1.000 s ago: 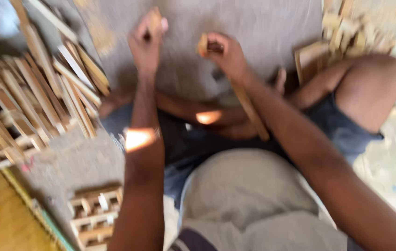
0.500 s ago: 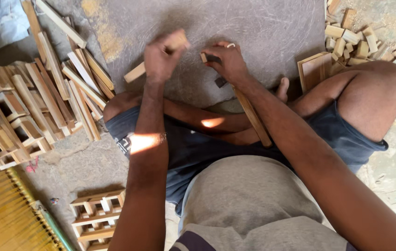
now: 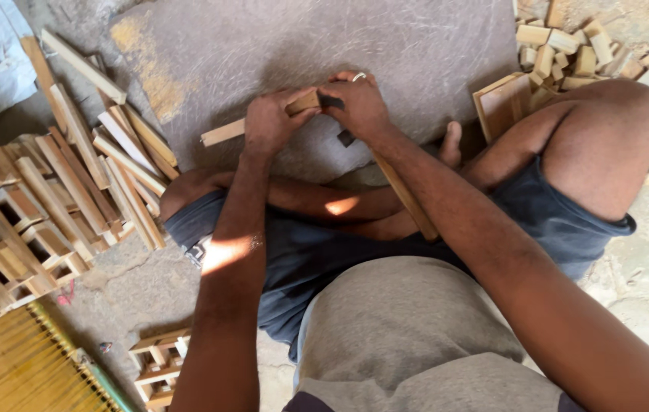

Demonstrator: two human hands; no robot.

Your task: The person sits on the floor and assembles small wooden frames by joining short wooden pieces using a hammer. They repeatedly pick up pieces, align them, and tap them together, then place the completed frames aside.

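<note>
**Both hands closing on one wooden strip over the stone slab**

The person is sitting cross-legged at the near edge of a grey stone slab (image 3: 385,46). The left hand (image 3: 269,122) is wrapping its fingers tight around a pale wooden strip (image 3: 225,132), which is lying slantwise just above the slab, its free end pointing left. The right hand (image 3: 361,103), wearing a ring, is pinching the strip's other end with curled fingers; a small dark piece at that end is too blurred to identify. A hammer handle (image 3: 404,198) is resting across the lap.

Open room is lying ahead of the hands, across the slab's middle and far side. The left flank is being crowded by a pile of wooden slats (image 3: 103,175) and stacked frames (image 3: 4,229); small wood blocks (image 3: 568,53) are bordering the slab's right edge.

Compared with half a second ago, the hands are sitting closer together and the strip is lying lower and flatter.
</note>
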